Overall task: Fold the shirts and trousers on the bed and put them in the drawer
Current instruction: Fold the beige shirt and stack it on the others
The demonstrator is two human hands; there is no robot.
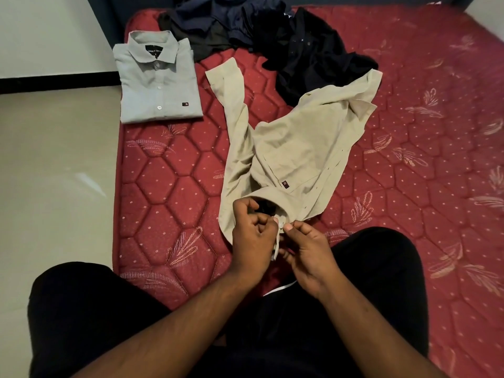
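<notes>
Looking down from the head camera, I note the red quilted mattress (169, 186) filling most of the view, with pale floor (54, 165) along its left side. At the far end lies a heap of dark clothes (272, 36), navy and black, unfolded. Left of that heap, near the mattress edge, sits a grey shirt (158, 83), folded flat with collar up and buttons showing. In the middle lies a beige shirt (297, 148), spread loosely, one sleeve trailing toward the grey shirt, its far edge touching the dark heap, its collar end drawn toward me.

My left hand (252, 238) has fingers curled, thumb and fingertips pinching the beige shirt at the collar front. My right hand (308, 249) pinches the same fabric just beside it, fingers bent. Both hands nearly touch. I cannot tell whether a button is between them.
</notes>
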